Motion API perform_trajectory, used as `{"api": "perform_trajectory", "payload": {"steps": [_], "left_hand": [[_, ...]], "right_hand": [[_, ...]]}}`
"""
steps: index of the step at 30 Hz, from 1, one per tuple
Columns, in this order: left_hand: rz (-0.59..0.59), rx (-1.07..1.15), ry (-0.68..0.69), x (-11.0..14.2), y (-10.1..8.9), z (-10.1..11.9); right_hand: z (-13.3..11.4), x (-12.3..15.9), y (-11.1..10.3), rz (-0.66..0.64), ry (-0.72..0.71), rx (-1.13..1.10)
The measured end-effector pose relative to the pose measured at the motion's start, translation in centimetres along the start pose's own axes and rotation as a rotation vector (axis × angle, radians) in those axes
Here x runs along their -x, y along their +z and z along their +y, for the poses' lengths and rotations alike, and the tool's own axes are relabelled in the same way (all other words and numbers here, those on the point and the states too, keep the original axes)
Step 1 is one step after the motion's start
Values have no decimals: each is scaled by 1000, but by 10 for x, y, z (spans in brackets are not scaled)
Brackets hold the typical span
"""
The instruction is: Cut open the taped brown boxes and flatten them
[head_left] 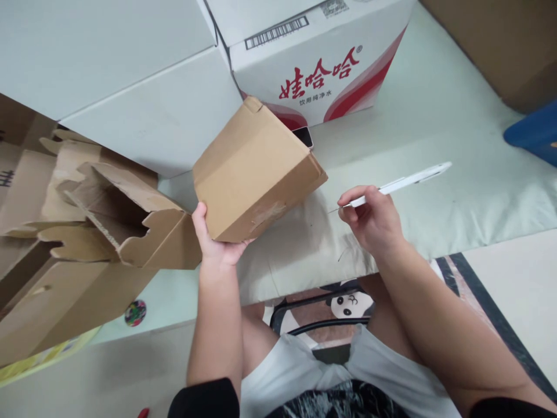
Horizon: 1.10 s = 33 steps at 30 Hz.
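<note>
A brown cardboard box [255, 168] is tilted up off the cloth in my left hand [221, 247]. That hand's thumb lies on the box's left side, and its fingers are under the lower edge, mostly hidden. In my right hand [369, 217], to the right of the box, is a slim white utility knife [413, 177], pinched near its front end. Its thin tip points left, toward the box but apart from it. A dark-screened object [304, 137], perhaps a phone, shows partly behind the box.
Open cardboard boxes [169, 235] crowd the left. White cartons [152, 110] and a red-lettered carton [315, 81] stand at the back. A pale green cloth [461, 128] covers the table. A blue object [533, 133] sits at the right edge, near a brown box [500, 46].
</note>
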<state>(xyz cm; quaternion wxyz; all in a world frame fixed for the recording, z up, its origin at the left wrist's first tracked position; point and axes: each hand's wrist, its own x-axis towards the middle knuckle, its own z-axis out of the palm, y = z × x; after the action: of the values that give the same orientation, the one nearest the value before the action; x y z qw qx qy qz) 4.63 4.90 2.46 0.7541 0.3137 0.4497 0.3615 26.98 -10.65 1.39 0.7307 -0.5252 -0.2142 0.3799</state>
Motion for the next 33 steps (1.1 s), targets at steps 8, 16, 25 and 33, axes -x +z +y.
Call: {"api": "perform_trajectory", "payload": {"steps": [8,16,25,33], "left_hand": [[-27,-26,-44,2,3,-6],[12,-40,-46,5,7,-8],[19,-23,-32,4,8,-10],[82,18,-47,0,9,-12]], "right_hand": [[9,3,-1,-44,22,50],[7,4,-1,-114,50,112],[8,4,-2,-130,58,134],[7,4,-2,-148,61,201]]}}
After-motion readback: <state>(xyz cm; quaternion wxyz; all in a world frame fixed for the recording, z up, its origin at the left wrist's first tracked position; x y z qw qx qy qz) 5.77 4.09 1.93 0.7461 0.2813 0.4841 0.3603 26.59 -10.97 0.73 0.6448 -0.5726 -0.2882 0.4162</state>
